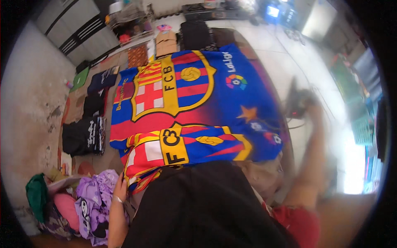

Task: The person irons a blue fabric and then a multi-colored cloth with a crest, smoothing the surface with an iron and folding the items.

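A large blue, red and yellow printed cloth [194,97] with a football crest lies spread before me. Its near part is folded and rumpled, so the crest print repeats there. At the cloth's near left edge, my left hand [120,188] has its fingers closed on the fabric, though the fingertips are partly hidden. Out to the right, beyond the cloth's edge, my right hand [313,110] grips a dark clothes iron [296,103]. Motion smears both; a small red light and a thin cord show at the iron.
Folded black clothes [78,135] lie to the left, beside a heap with a purple patterned cloth [97,198]. Folded tan [166,43] and black garments [196,36] lie at the far side. Pale tiled floor [275,60] is to the right, and a cabinet [78,31] stands far left.
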A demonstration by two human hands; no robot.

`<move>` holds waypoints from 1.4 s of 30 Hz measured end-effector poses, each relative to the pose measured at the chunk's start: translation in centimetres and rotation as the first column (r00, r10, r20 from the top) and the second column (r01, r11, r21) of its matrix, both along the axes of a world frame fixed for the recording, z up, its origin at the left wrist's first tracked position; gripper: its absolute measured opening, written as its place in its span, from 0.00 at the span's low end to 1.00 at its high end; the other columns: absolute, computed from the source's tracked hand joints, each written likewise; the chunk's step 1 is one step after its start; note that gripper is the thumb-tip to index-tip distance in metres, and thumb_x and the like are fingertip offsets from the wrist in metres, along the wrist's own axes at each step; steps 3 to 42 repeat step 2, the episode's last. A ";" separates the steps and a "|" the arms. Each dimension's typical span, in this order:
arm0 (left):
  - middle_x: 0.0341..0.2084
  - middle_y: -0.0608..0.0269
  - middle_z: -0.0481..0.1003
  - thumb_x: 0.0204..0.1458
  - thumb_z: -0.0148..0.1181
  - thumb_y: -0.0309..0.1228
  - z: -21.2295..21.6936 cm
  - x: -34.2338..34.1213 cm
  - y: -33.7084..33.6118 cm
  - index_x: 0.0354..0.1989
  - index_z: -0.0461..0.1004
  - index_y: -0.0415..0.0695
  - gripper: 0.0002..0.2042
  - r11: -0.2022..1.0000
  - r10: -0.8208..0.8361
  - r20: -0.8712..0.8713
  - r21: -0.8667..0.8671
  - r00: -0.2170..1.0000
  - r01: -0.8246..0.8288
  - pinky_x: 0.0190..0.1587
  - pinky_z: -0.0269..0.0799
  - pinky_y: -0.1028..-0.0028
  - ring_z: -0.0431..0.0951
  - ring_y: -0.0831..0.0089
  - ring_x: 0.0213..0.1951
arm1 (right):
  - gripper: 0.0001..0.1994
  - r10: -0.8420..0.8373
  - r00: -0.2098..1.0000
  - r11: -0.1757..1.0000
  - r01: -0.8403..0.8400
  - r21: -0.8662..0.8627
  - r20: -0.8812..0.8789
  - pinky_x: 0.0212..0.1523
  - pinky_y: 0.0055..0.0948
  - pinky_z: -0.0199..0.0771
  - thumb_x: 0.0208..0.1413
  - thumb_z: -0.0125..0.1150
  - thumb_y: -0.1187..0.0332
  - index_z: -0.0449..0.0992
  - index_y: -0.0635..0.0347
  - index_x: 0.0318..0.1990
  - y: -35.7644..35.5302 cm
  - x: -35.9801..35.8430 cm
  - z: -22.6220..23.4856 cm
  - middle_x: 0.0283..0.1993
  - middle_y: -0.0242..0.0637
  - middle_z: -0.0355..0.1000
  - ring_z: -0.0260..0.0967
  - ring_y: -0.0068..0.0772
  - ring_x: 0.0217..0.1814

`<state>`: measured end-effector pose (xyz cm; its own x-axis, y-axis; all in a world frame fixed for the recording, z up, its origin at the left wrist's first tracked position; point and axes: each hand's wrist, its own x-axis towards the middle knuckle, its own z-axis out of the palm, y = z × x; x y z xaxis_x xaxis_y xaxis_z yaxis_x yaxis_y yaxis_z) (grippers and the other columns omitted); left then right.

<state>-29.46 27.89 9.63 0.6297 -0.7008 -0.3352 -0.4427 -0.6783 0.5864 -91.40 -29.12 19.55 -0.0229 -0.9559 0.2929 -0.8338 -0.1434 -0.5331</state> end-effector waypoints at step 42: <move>0.57 0.47 0.59 0.56 0.45 0.37 -2.1 -0.6 -0.3 0.61 0.52 0.39 0.26 0.999 -0.004 -0.049 -0.042 0.999 0.002 0.61 0.49 0.69 0.56 0.58 0.61 | 0.17 -0.092 0.983 0.996 0.090 0.021 0.159 0.42 0.37 0.71 0.47 0.60 0.66 0.71 0.60 0.45 0.3 -11.0 5.2 0.37 0.44 0.74 0.73 0.41 0.38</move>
